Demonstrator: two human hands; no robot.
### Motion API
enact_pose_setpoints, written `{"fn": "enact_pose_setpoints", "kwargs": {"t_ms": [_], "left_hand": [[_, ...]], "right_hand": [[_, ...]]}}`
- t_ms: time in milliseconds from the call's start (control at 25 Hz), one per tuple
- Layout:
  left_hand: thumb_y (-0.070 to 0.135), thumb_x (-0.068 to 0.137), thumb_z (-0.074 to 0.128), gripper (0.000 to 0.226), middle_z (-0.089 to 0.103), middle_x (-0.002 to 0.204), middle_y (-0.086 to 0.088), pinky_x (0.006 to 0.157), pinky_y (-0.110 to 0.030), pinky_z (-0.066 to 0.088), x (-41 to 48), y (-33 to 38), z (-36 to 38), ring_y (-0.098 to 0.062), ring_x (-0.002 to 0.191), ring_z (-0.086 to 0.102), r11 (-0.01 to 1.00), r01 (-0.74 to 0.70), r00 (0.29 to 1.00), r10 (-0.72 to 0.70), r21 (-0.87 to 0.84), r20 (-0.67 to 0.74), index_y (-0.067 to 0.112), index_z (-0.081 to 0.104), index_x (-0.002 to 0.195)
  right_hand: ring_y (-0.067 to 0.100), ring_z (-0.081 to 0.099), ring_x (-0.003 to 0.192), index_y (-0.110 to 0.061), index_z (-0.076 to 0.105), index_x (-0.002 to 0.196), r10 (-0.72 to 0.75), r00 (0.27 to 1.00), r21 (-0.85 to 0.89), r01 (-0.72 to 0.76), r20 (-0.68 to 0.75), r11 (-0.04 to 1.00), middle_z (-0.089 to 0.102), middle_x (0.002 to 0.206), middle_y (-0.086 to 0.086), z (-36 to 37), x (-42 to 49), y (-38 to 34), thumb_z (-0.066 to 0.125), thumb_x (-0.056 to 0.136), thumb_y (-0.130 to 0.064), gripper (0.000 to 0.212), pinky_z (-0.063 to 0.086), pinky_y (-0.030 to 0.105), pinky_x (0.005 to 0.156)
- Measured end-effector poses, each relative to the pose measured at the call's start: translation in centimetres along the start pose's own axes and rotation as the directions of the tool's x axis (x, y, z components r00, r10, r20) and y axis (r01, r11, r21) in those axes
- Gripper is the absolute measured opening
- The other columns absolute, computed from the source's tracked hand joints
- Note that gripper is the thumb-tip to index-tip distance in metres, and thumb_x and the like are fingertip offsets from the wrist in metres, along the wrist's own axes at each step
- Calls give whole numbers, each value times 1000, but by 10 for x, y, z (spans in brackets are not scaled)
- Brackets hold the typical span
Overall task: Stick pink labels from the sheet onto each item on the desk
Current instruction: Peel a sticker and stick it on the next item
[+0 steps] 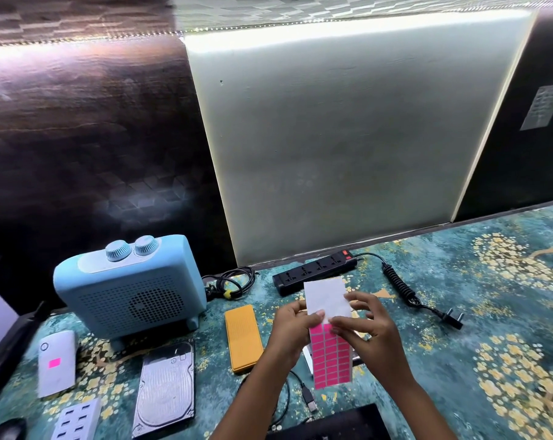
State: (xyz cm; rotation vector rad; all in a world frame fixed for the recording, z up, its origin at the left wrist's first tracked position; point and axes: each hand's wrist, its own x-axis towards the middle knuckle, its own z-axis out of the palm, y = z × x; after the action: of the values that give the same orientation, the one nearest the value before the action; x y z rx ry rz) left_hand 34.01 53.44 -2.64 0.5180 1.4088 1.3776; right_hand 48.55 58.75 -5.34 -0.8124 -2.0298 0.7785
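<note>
Both hands hold the label sheet (330, 357) above the desk: its upper part is bare white backing, its lower part carries several rows of pink labels. My left hand (292, 325) grips the sheet's left edge. My right hand (360, 325) pinches at the top row of pink labels. A white power bank (57, 363) at the left bears one pink label. The blue heater (132, 290), yellow case (243, 338), hard drive (167, 389), white multi-port charger (76, 420) and black power strip (316, 271) show no label.
A patterned teal cloth (459, 328) covers the desk. A coiled black cord with a plug (405, 290) lies right of the power strip. A bundled cable (233, 281), a USB cable (308, 396), a dark mouse (5, 430) and a black object (341, 423) lie around.
</note>
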Motion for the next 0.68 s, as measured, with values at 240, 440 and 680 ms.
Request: {"fn": "enact_pose_setpoints", "kwargs": {"t_ms": [240, 440, 680], "left_hand": [[-1, 87, 55, 7, 65, 85, -11, 53, -26, 54, 5, -1, -4, -22, 67, 62, 997, 40, 999, -42, -72, -20, 3, 55, 93], [0, 88, 54, 7, 66, 84, -11, 54, -28, 53, 5, -5, 0, -21, 62, 65, 993, 57, 998, -57, -100, 3, 7, 55, 87], [-4, 86, 51, 17, 58, 88, -8, 40, -13, 37, 9, -27, 12, -12, 62, 52, 992, 28, 997, -19, 119, -80, 10, 51, 95]], "right_hand": [[3, 55, 100, -46, 68, 82, 64, 998, 176, -64, 2, 982, 54, 113, -8, -1, 0, -15, 68, 65, -43, 17, 44, 8, 81], [7, 61, 64, -37, 47, 118, 357, 931, 427, -356, 81, 831, 55, 105, -1, -4, 4, -11, 72, 72, 1, 65, 51, 16, 59], [27, 62, 67, -26, 39, 129, 611, 791, 275, -584, -19, 764, 63, 90, 11, -21, -4, 31, 72, 70, 4, 73, 52, 37, 62]]}}
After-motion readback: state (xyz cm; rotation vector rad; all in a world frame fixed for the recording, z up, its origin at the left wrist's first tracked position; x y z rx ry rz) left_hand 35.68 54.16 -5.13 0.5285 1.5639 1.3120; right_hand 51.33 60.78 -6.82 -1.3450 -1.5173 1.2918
